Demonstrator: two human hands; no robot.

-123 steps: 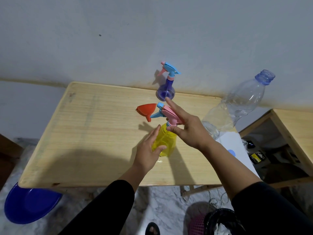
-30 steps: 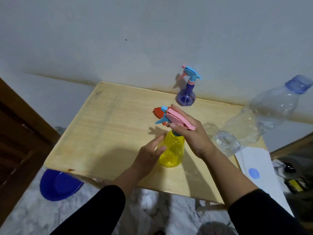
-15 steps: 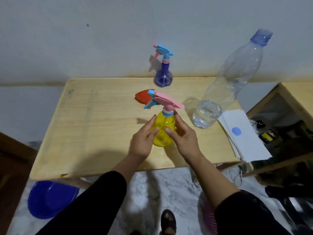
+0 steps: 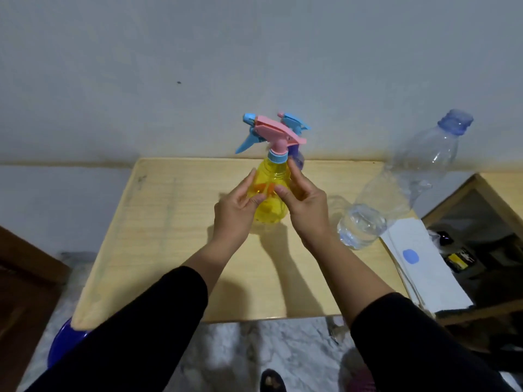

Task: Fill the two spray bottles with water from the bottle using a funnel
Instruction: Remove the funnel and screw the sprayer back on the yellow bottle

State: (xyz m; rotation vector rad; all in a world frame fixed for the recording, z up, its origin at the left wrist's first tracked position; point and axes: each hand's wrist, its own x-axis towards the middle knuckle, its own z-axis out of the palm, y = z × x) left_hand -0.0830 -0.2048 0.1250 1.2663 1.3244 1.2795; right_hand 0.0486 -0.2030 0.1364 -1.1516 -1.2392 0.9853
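Both my hands have lifted the yellow spray bottle (image 4: 270, 196) off the table (image 4: 175, 222); half a second ago it stood there. Left hand (image 4: 236, 213) and right hand (image 4: 304, 206) pinch its body, pink head on (water bottle (image 4: 396, 190) waits capped), so I judge unscrewing comes next

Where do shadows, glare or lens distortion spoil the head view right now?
Head view: dim, soft light; arm shadows fall on the table below the hands. No harsh glare. Wide-angle distortion makes the water bottle lean. The yellow spray bottle, held in the left hand and right hand, hides most of the purple spray bottle.
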